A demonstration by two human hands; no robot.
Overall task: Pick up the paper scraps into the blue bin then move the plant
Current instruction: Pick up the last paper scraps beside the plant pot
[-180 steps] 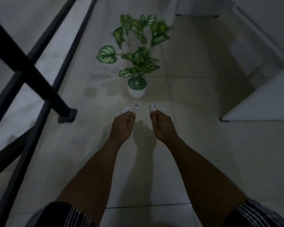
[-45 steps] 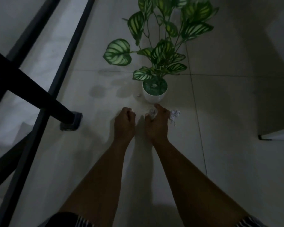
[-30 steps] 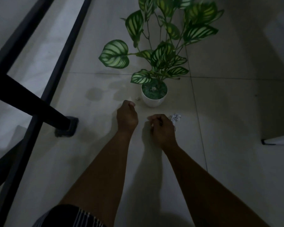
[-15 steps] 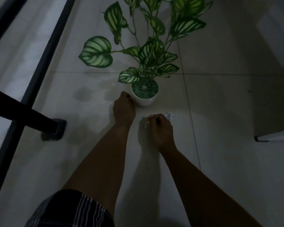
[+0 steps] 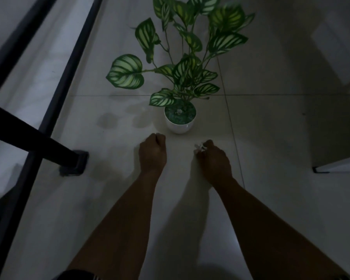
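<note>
A potted plant (image 5: 179, 122) with striped green leaves stands in a white pot on the pale tiled floor. My left hand (image 5: 153, 152) is a closed fist just in front and left of the pot; whatever it holds is hidden inside the fist. To the right, my right hand (image 5: 213, 159) is closed on a crumpled white paper scrap (image 5: 199, 147) that sticks out past the fingers. No loose scrap shows on the floor. The blue bin is out of view.
A black metal railing runs along the left, with its post base (image 5: 74, 164) bolted to the floor. A white cabinet corner (image 5: 331, 167) juts in at the right. Open tiles lie around the pot (image 5: 271, 122).
My right hand closed on the scrap that lay at its right and lifted it. My left hand drew back from the pot's side, still a fist. The small scrap by the pot is gone.
</note>
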